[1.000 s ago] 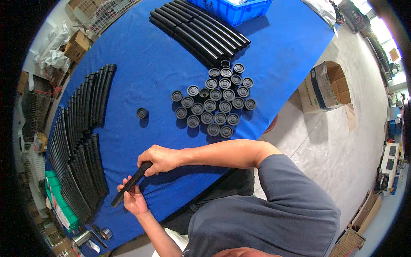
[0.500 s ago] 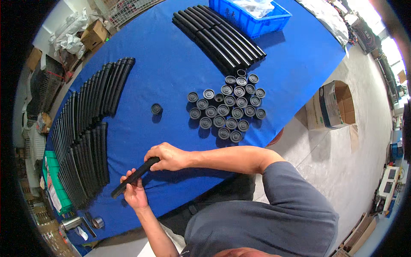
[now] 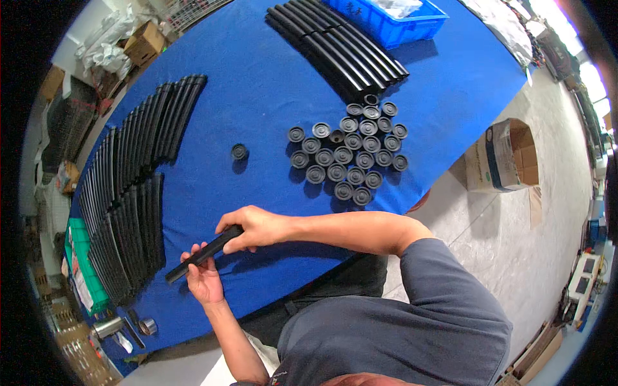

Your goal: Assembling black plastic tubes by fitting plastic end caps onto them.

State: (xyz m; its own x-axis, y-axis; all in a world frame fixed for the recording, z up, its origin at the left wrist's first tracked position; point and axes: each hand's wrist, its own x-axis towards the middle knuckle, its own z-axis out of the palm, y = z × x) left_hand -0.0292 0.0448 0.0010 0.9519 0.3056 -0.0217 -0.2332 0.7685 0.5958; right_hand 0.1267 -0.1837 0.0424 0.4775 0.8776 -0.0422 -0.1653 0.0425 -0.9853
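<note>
A short black tube slants between my hands, low over the near side of the blue-covered table. My right hand is closed around its upper right end, with thumb and fingers on opposite sides. Lower down, my left hand faces palm up and grips the tube with its fingers curled round it. The tube's lower left tip sticks out past that hand. One black round cap stands alone beyond my hands. To its right is a cluster of similar ringed caps.
Rows of black tubes lie at the left, beside a green crate. More tubes lie at the back, next to a blue bin. Tape rolls sit at the near left corner. A cardboard box stands on the floor at right.
The whole view has shifted slightly, so the things on the table sit a little higher and the caps farther right. Both hands keep hold of the tube in nearly the same pose.
</note>
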